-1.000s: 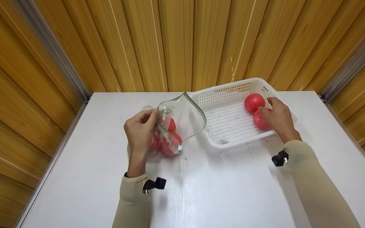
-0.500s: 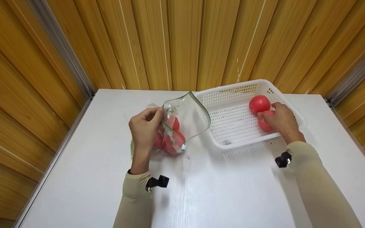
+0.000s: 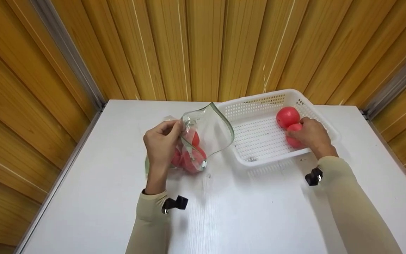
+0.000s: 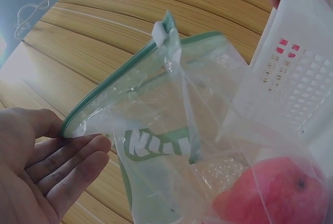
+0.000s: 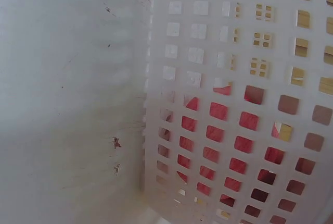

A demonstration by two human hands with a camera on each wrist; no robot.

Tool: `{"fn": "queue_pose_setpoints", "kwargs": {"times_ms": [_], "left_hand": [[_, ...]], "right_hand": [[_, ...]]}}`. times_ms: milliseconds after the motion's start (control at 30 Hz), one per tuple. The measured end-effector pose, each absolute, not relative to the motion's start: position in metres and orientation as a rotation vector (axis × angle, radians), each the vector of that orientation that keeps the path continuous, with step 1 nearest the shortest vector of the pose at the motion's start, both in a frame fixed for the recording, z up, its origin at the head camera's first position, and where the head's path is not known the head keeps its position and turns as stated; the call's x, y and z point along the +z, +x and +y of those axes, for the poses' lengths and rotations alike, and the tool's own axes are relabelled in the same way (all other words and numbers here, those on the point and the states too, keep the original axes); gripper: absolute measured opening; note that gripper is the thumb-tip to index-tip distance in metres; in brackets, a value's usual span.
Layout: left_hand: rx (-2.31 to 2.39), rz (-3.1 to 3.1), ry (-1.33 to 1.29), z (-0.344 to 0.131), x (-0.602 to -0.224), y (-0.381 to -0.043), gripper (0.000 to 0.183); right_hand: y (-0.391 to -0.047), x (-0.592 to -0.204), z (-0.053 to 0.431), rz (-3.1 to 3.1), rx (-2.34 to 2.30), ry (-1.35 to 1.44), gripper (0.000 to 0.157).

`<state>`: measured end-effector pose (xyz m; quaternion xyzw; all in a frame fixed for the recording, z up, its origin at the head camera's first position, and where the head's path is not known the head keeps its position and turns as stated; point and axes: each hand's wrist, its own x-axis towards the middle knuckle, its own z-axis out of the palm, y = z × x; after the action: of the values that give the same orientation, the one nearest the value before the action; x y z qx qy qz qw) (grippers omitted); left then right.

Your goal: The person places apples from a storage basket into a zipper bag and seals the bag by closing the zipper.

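Near fruit: in the basket's right end, beside the far fruit
Right grip: curled round the near fruit
Basket: on the desk
Bag: left of the basket, mouth gaping, fruit inside
Left grip: pinching the bag's lip
Picking: apparently securing the near fruit; next likely calls for lifting it clear of the basket

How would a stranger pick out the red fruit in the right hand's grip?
On the white table, right of the clear bag, find the white mesh basket. At its right end is the red fruit nearer the person, partly hidden by the right hand gripping it; the farther red fruit shows almost whole.
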<state>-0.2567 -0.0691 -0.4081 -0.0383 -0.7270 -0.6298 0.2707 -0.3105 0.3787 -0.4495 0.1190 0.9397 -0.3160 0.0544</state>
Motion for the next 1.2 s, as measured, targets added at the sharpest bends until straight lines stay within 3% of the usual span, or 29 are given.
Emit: {"fn": "queue_pose_setpoints", "kwargs": {"times_ms": [200, 833, 1200], "left_hand": [[-1.671, -1.965, -0.12, -0.0713, -0.409, -0.2563, 0.011], [-1.685, -1.983, -0.083, -0.0714, -0.408, -0.2549, 0.011], [-1.663, -1.953, -0.128, -0.0691, -0.4086, -0.2568, 0.011]], "right_hand": [[-0.3115, -0.4505, 0.3759, 2.901, -0.883, 0.329, 0.075], [-0.3108, -0.4509, 0.3717, 2.856, -0.856, 0.451, 0.074], [-0.307, -0.4509, 0.3744, 2.958, -0.94, 0.284, 0.072]]}}
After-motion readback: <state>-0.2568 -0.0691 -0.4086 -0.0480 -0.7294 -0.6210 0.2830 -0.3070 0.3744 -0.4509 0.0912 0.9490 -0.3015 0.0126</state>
